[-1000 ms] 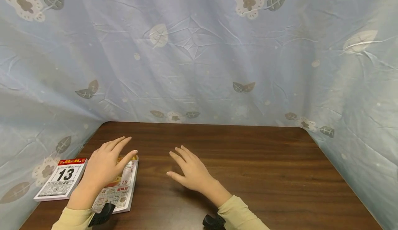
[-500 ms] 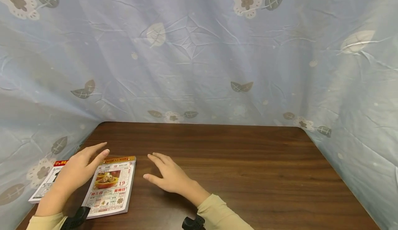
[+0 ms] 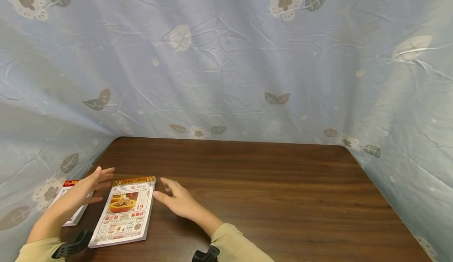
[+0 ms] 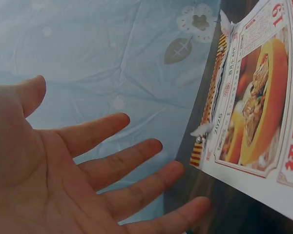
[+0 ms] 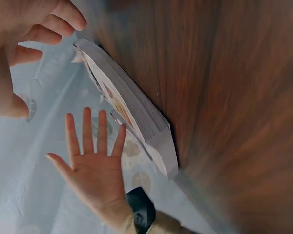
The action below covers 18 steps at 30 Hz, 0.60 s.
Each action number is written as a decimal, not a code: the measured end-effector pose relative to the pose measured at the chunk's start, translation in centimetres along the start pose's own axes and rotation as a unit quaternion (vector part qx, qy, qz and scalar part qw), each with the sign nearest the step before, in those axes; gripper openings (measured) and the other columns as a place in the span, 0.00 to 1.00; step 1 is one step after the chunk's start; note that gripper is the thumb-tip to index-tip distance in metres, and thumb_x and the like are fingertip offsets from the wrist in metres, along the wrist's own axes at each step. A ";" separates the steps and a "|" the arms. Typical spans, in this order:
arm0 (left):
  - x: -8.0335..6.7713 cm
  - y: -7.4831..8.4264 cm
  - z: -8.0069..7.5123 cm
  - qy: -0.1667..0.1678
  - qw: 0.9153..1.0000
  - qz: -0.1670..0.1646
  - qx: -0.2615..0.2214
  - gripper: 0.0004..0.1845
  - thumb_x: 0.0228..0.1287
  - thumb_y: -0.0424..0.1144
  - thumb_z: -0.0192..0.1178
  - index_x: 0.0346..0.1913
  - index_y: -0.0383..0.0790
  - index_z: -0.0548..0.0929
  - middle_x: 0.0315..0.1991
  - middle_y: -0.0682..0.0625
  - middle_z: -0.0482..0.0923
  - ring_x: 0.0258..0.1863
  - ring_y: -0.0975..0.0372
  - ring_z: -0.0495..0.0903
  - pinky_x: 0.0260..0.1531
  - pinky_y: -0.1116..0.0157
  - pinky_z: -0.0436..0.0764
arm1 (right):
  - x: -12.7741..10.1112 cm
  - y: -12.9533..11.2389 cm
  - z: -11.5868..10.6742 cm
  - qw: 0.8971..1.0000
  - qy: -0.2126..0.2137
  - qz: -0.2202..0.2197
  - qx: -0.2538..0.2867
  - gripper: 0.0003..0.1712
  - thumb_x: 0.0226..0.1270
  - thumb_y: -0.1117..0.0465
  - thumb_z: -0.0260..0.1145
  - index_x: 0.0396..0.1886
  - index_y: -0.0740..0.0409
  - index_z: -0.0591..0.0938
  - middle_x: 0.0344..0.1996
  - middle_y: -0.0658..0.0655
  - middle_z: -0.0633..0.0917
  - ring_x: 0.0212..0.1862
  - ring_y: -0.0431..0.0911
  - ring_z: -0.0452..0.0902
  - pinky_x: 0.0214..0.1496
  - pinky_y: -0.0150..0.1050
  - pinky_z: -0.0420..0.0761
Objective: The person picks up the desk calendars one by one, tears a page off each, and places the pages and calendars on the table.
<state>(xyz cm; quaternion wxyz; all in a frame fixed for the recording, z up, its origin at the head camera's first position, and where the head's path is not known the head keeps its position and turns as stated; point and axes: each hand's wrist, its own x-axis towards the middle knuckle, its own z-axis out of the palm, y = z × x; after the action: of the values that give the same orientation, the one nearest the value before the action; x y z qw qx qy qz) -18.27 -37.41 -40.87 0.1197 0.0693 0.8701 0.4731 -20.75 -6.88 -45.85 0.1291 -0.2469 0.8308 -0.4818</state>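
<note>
A thick tear-off calendar [image 3: 122,214] lies on the table, its top sheet showing a food picture and a red 19. My left hand [image 3: 78,195] is at its left side, fingers spread, palm turned toward it. On the other side, my right hand [image 3: 178,201] has its fingertips close to the calendar's right edge. Both hands hold nothing. In the left wrist view the spread fingers point toward the calendar's striped top binding [image 4: 210,102]. The right wrist view shows the calendar's thick page block [image 5: 132,97] between the two hands.
A second calendar [image 3: 76,218] with a red header lies at the table's left edge, partly hidden behind my left hand. The brown wooden table [image 3: 269,199] stretches to the right. A pale blue floral curtain [image 3: 226,57] encloses the back and sides.
Both hands have moved left. The left hand has gone from over the food-picture calendar to its left side and turned its palm inward; the right hand has come up to its right edge.
</note>
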 end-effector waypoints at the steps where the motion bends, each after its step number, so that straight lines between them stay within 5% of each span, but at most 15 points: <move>1: 0.0 -0.4 -0.2 -0.008 1.000 -0.004 -0.015 0.37 0.78 0.57 0.17 0.77 0.35 0.45 0.76 0.32 0.49 0.63 0.69 0.71 0.52 0.42 0.78 | 0.1 0.0 0.2 0.999 0.000 0.013 0.031 0.35 0.72 0.38 0.54 0.73 0.46 0.65 0.68 0.50 0.72 0.66 0.45 0.72 0.61 0.41 0.77; 4: -0.1 -1.7 -0.7 -0.031 0.998 0.000 -0.062 0.34 0.78 0.57 0.17 0.78 0.41 0.42 0.73 0.57 0.57 0.53 0.88 0.66 0.51 0.43 0.78 | 0.5 -0.2 0.9 0.988 -0.001 0.050 0.146 0.34 0.72 0.42 0.56 0.73 0.50 0.65 0.68 0.54 0.72 0.65 0.48 0.73 0.61 0.43 0.78; 8: -0.2 -3.1 -1.4 -0.077 0.987 0.016 -0.141 0.32 0.78 0.55 0.15 0.79 0.50 0.39 0.58 0.83 0.60 0.55 0.87 0.68 0.50 0.52 0.80 | 1.0 -0.7 1.6 0.946 -0.001 0.077 0.314 0.36 0.73 0.46 0.58 0.72 0.60 0.64 0.68 0.61 0.70 0.67 0.54 0.69 0.64 0.51 0.75; 10: -0.1 -3.6 -1.8 -0.112 0.974 0.021 -0.194 0.30 0.77 0.55 0.14 0.78 0.56 0.39 0.58 0.83 0.63 0.56 0.85 0.70 0.51 0.57 0.80 | 1.0 -0.9 1.8 0.927 -0.001 0.090 0.365 0.36 0.73 0.47 0.58 0.71 0.62 0.63 0.68 0.62 0.69 0.69 0.56 0.65 0.66 0.55 0.72; 15: 0.0 -4.4 -2.4 -0.198 0.921 0.024 -0.335 0.29 0.76 0.54 0.13 0.69 0.71 0.59 0.60 0.76 0.70 0.58 0.77 0.73 0.54 0.61 0.80 | 0.9 -1.2 2.0 0.892 0.001 0.122 0.434 0.36 0.72 0.46 0.58 0.70 0.61 0.64 0.69 0.64 0.66 0.70 0.60 0.60 0.69 0.61 0.66; 18: 0.0 -4.4 -2.6 -0.217 0.903 0.003 -0.370 0.29 0.76 0.56 0.14 0.63 0.72 0.67 0.59 0.73 0.73 0.58 0.74 0.75 0.56 0.59 0.79 | 1.0 -0.9 2.2 0.867 0.004 0.138 0.478 0.38 0.71 0.45 0.59 0.71 0.63 0.62 0.69 0.68 0.64 0.71 0.63 0.58 0.70 0.63 0.63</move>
<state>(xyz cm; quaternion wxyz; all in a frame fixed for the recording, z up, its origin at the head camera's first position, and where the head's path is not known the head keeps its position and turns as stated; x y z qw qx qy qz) -18.96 -41.89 -43.26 0.3211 0.1230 0.5846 0.7348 -20.35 -9.46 -46.12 0.2929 -0.0354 0.5248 -0.7985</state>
